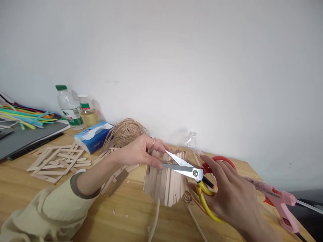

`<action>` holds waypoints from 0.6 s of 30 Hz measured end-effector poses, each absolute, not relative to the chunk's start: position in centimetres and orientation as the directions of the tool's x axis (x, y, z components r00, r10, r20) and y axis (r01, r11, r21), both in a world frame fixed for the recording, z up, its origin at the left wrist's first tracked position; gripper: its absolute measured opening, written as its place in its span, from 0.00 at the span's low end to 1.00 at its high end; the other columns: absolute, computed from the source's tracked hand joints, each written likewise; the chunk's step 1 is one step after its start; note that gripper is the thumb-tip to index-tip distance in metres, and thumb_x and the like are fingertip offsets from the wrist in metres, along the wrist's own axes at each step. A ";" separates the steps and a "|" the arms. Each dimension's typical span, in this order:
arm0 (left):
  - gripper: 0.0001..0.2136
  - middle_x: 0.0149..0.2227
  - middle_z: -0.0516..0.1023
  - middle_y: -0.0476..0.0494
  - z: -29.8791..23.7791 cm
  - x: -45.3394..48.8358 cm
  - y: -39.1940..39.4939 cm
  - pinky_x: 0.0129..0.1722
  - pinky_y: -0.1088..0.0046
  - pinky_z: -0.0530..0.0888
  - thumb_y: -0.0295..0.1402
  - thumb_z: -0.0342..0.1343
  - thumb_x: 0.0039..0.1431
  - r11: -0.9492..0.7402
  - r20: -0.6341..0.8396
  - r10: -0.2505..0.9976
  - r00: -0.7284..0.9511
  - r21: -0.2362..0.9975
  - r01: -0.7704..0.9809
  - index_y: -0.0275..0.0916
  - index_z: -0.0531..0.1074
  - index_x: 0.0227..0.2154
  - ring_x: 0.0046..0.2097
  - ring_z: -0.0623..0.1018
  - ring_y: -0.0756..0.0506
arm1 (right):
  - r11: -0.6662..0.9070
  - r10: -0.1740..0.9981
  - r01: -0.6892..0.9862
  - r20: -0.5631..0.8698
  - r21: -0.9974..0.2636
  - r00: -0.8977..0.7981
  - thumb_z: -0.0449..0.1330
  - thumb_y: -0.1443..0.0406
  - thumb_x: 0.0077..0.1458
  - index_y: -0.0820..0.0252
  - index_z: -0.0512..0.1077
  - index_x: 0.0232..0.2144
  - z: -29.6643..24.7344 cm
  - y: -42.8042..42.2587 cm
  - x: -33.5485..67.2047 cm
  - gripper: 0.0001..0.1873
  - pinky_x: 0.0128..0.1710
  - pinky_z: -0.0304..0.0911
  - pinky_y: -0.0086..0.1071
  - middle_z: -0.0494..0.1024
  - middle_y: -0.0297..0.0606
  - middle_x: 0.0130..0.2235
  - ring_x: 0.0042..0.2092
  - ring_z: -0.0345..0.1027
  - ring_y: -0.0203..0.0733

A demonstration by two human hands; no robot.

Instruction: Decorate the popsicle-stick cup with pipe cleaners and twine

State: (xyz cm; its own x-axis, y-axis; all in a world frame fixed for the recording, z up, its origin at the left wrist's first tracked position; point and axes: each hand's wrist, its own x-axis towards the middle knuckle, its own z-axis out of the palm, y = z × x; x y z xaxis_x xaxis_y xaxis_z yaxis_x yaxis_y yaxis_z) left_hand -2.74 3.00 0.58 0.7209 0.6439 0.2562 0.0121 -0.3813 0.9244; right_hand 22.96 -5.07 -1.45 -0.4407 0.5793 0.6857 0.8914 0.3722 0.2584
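A round container of upright wooden craft sticks (172, 190) hangs or stands over the table in front of me; its base is hard to make out. My left hand (145, 151) grips its upper left rim, thumb on the near side and fingers reaching over the top. In my right hand (229, 193) are scissors (185, 169) with one red and one yellow handle. Their blades are parted and point left, crossing the container's upper front close to my left thumb. Strips of pale cord (156, 218) trail below the container.
A pink glue gun (282, 201) lies at the right. Behind stand a twine bundle (128, 131), a tissue pack (94, 134), a green-capped bottle (72, 111), a jar (88, 114) and a clear plastic bottle piece (190, 141). Loose craft sticks (58, 161) and pipe cleaners (30, 116) lie left.
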 end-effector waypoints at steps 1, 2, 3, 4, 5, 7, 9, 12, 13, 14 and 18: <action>0.12 0.41 0.77 0.42 0.5 -2.8 3.0 0.43 0.68 0.67 0.33 0.66 0.41 -0.393 0.270 0.632 0.726 0.919 0.001 0.37 0.78 0.32 0.42 0.73 0.44 | 0.373 0.569 0.886 0.687 0.275 -0.452 0.58 0.55 0.48 0.64 0.64 0.49 -1.5 -5.1 23.0 0.28 0.18 0.50 0.27 0.75 0.38 0.30 0.29 0.68 0.40; 0.12 0.41 0.77 0.43 0.5 -2.8 3.0 0.43 0.68 0.67 0.32 0.66 0.41 -0.403 0.282 0.622 0.731 0.915 -0.010 0.38 0.78 0.32 0.43 0.73 0.44 | 0.372 0.559 0.882 0.688 0.290 -0.462 0.58 0.55 0.48 0.64 0.65 0.49 -1.4 -5.1 23.0 0.28 0.18 0.49 0.28 0.75 0.37 0.30 0.29 0.67 0.39; 0.12 0.41 0.77 0.43 0.5 -2.8 3.0 0.43 0.68 0.67 0.32 0.66 0.41 -0.409 0.290 0.614 0.734 0.912 -0.018 0.38 0.78 0.32 0.43 0.73 0.44 | 0.371 0.548 0.878 0.691 0.303 -0.471 0.58 0.56 0.48 0.64 0.65 0.48 -1.3 -5.1 23.0 0.27 0.18 0.48 0.28 0.75 0.37 0.30 0.29 0.67 0.39; 0.11 0.40 0.77 0.43 0.4 -2.8 3.1 0.44 0.68 0.67 0.31 0.66 0.41 -0.411 0.295 0.607 0.738 0.911 -0.025 0.38 0.78 0.32 0.43 0.73 0.44 | 0.369 0.539 0.874 0.694 0.316 -0.478 0.58 0.56 0.48 0.64 0.65 0.48 -1.1 -5.1 22.9 0.26 0.18 0.47 0.28 0.75 0.37 0.29 0.29 0.66 0.39; 0.11 0.40 0.77 0.43 0.4 -2.8 3.1 0.44 0.68 0.67 0.31 0.66 0.41 -0.409 0.295 0.602 0.742 0.912 -0.030 0.38 0.78 0.32 0.43 0.73 0.44 | 0.367 0.531 0.871 0.695 0.328 -0.485 0.57 0.56 0.49 0.64 0.65 0.47 -1.0 -5.1 22.9 0.26 0.18 0.46 0.29 0.75 0.37 0.29 0.28 0.66 0.39; 0.11 0.40 0.76 0.43 0.3 -2.8 3.1 0.44 0.68 0.67 0.30 0.66 0.41 -0.397 0.289 0.598 0.748 0.917 -0.037 0.38 0.79 0.32 0.43 0.73 0.44 | 0.363 0.521 0.864 0.692 0.350 -0.499 0.57 0.55 0.49 0.63 0.66 0.47 -0.7 -5.1 22.8 0.24 0.18 0.45 0.29 0.75 0.36 0.28 0.28 0.65 0.38; 0.12 0.40 0.76 0.43 0.3 -2.8 3.2 0.43 0.69 0.68 0.31 0.66 0.41 -0.374 0.278 0.598 0.752 0.926 -0.044 0.39 0.79 0.33 0.43 0.73 0.44 | 0.369 0.513 0.855 0.688 0.364 -0.514 0.57 0.55 0.49 0.63 0.66 0.46 -0.7 -5.0 22.8 0.24 0.19 0.44 0.29 0.74 0.36 0.27 0.28 0.65 0.38; 0.13 0.41 0.76 0.42 0.1 -2.7 3.2 0.39 0.70 0.70 0.32 0.66 0.40 -0.323 0.263 0.601 0.754 0.944 -0.072 0.39 0.79 0.33 0.43 0.73 0.44 | 0.383 0.495 0.843 0.686 0.379 -0.533 0.58 0.56 0.49 0.63 0.67 0.46 -0.7 -4.9 23.0 0.24 0.20 0.45 0.30 0.73 0.35 0.26 0.28 0.64 0.37; 0.13 0.41 0.76 0.42 0.1 -2.7 3.2 0.39 0.71 0.70 0.32 0.67 0.40 -0.305 0.258 0.602 0.755 0.949 -0.081 0.39 0.79 0.33 0.42 0.73 0.44 | 0.386 0.489 0.838 0.685 0.385 -0.540 0.58 0.57 0.49 0.63 0.67 0.47 -0.8 -4.9 23.0 0.24 0.20 0.45 0.30 0.73 0.34 0.26 0.28 0.64 0.37; 0.14 0.41 0.76 0.42 0.0 -2.7 3.2 0.38 0.71 0.70 0.32 0.67 0.39 -0.288 0.254 0.606 0.754 0.953 -0.089 0.39 0.79 0.33 0.42 0.74 0.45 | 0.388 0.483 0.834 0.685 0.392 -0.546 0.59 0.59 0.48 0.64 0.67 0.47 -0.8 -4.8 23.1 0.24 0.21 0.45 0.30 0.73 0.34 0.26 0.28 0.64 0.37; 0.13 0.40 0.77 0.44 0.1 -2.7 3.1 0.38 0.74 0.70 0.29 0.67 0.38 -0.244 0.231 0.628 0.743 0.965 -0.093 0.40 0.79 0.32 0.41 0.74 0.47 | 0.397 0.467 0.822 0.682 0.408 -0.563 0.60 0.63 0.46 0.64 0.66 0.47 -1.0 -4.7 23.3 0.25 0.22 0.47 0.30 0.72 0.33 0.25 0.29 0.64 0.38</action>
